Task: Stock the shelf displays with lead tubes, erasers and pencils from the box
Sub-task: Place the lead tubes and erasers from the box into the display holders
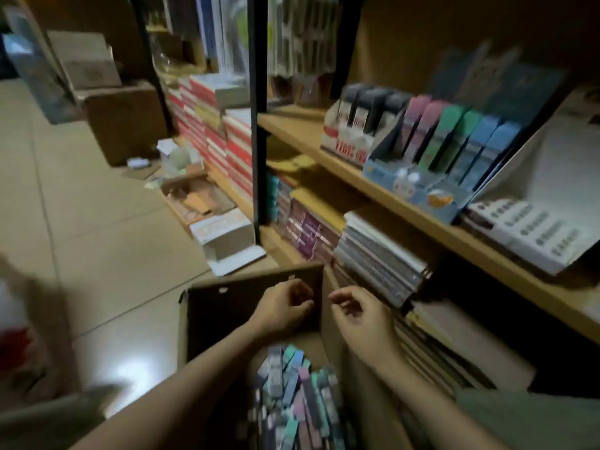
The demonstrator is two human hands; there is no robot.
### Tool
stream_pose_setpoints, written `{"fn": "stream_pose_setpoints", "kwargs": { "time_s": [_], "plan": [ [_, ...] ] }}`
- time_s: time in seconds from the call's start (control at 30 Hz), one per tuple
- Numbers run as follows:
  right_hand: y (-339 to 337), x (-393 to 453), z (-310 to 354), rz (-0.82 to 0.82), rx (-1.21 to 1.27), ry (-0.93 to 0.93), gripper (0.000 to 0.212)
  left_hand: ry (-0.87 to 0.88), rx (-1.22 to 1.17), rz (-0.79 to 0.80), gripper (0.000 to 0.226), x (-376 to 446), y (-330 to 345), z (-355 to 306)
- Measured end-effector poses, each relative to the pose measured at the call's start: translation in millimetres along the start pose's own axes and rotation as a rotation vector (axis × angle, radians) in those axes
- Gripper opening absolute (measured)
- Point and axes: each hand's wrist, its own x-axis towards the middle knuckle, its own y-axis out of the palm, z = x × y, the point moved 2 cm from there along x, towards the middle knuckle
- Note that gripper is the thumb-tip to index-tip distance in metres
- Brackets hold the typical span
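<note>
A brown cardboard box [207, 306] stands open on the floor in front of me, holding several slim packets [292, 401] in purple, teal and grey. My left hand [282, 306] hovers over the box's far end, fingers curled, nothing visible in it. My right hand [360, 316] is beside it, near the box's right wall, fingers apart and empty. On the wooden shelf [431, 222] above sits a blue display tray [431, 170] with upright pink, green and blue packets. A red-and-white display [350, 134] with dark packets stands to its left.
White boxes [532, 235] lie on the shelf's right end. Stacked notebooks [376, 251] fill the lower shelf. A black upright post [258, 125] divides the shelving. Stacks of red-edged books [214, 131], loose cartons [220, 235] and cardboard boxes [123, 121] sit on the tiled floor at left.
</note>
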Motion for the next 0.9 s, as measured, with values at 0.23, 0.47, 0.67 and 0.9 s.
{"fn": "stream_pose_setpoints", "kwargs": {
  "time_s": [0.23, 0.47, 0.67, 0.9],
  "plan": [
    [89.4, -53.6, -109.3, 0.602, -0.201, 0.420, 0.034, -0.617, -0.116, -0.028, 0.018, -97.0, 86.3, 130.8],
    [110.4, -56.4, -138.8, 0.713, -0.417, 0.460, 0.054, -0.801, -0.142, 0.088, 0.033, -103.9, 143.8, 157.9],
    [128.3, -46.3, -152.7, 0.622, -0.414, 0.465, 0.048, -0.745, 0.008, 0.137, 0.045, -96.8, 168.9, 168.4],
    [153.2, -35.3, -156.7, 0.581, -0.515, 0.382, 0.051, -0.722, -0.073, -0.092, 0.039, -86.9, 165.2, 185.2]
  ]
}}
